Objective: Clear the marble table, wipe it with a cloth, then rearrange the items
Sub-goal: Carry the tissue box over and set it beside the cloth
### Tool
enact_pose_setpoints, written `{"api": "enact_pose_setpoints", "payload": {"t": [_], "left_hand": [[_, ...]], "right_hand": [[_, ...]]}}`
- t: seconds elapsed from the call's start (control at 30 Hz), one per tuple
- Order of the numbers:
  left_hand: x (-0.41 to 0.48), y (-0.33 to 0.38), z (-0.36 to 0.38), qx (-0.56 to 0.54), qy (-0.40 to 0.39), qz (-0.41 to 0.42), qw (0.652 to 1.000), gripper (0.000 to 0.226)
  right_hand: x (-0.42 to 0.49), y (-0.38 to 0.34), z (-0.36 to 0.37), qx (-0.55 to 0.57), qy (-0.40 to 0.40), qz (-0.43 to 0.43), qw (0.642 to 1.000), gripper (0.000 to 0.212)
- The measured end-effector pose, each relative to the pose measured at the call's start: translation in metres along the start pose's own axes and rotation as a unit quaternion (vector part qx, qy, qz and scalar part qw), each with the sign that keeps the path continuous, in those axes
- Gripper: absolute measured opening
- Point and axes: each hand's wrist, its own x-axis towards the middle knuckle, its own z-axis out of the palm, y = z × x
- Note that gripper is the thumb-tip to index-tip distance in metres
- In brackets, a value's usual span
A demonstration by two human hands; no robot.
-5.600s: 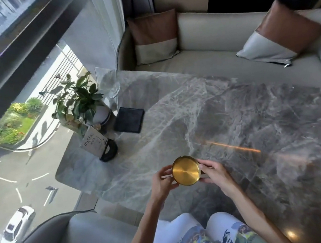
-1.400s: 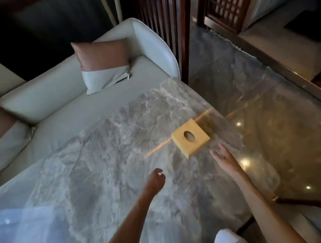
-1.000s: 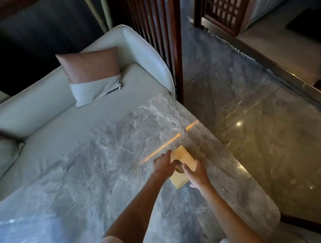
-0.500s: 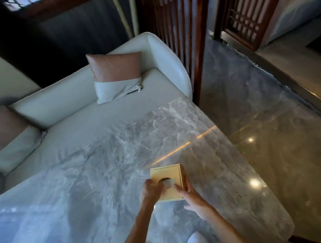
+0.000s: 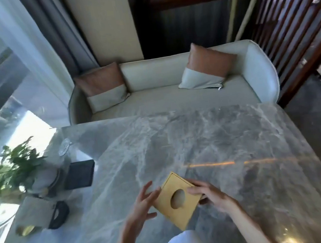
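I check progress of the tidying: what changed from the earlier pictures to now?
The yellow box left the table's right end; left hand and right hand now hold it near the middle. The gold cup was let go, at left. Plant unchanged.

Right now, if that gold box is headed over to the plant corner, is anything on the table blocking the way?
Nothing visible does. Both hands hold the gold box over the near edge, left hand and right hand on its sides. The marble table is bare between it and the plant, dark coaster and black stand grouped at the left.
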Motion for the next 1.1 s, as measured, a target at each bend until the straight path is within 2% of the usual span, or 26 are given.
{"api": "enact_pose_setpoints", "payload": {"t": [0.07, 0.13, 0.23, 0.33, 0.43, 0.5, 0.73, 0.83, 1.0, 1.1], "left_hand": [[-0.016, -0.012, -0.034, -0.005, -0.066, -0.016, 0.998, 0.061], [-0.027, -0.025, -0.054, -0.001, -0.112, -0.014, 0.994, 0.060], [-0.034, -0.041, -0.072, -0.045, -0.088, -0.008, 0.995, 0.067], [-0.038, -0.049, -0.086, -0.056, -0.049, -0.009, 0.997, 0.075], [-0.041, -0.055, -0.094, -0.043, -0.030, -0.008, 0.999, 0.078], [-0.043, -0.055, -0.095, -0.040, -0.031, 0.001, 0.999, 0.076], [-0.045, -0.057, -0.102, -0.075, 0.035, 0.009, 0.997, 0.069], [-0.042, -0.055, -0.118, -0.073, 0.036, 0.009, 0.997, 0.066], [-0.018, -0.052, -0.168, -0.079, 0.027, -0.004, 0.997, 0.046], [0.003, -0.055, -0.210, -0.093, 0.026, -0.009, 0.995, 0.045]], "right_hand": [[0.005, -0.012, 0.023, -0.024, -0.026, -0.001, 0.999, 0.052], [0.015, -0.018, 0.049, -0.011, -0.027, -0.019, 0.999, 0.070], [0.024, -0.018, 0.090, 0.040, 0.036, -0.049, 0.997, 0.085], [0.022, 0.001, 0.124, 0.100, 0.059, -0.003, 0.993, 0.091], [0.009, 0.015, 0.147, 0.130, 0.024, 0.045, 0.990, 0.060], [0.004, 0.021, 0.151, 0.133, 0.028, 0.049, 0.990, 0.048], [0.028, 0.002, 0.161, 0.089, 0.021, 0.009, 0.996, 0.034], [0.039, -0.006, 0.175, 0.076, 0.016, 0.005, 0.997, 0.027], [0.071, -0.023, 0.208, 0.068, 0.009, 0.015, 0.998, 0.037], [0.098, -0.033, 0.238, 0.073, 0.012, 0.028, 0.997, 0.037]]}}
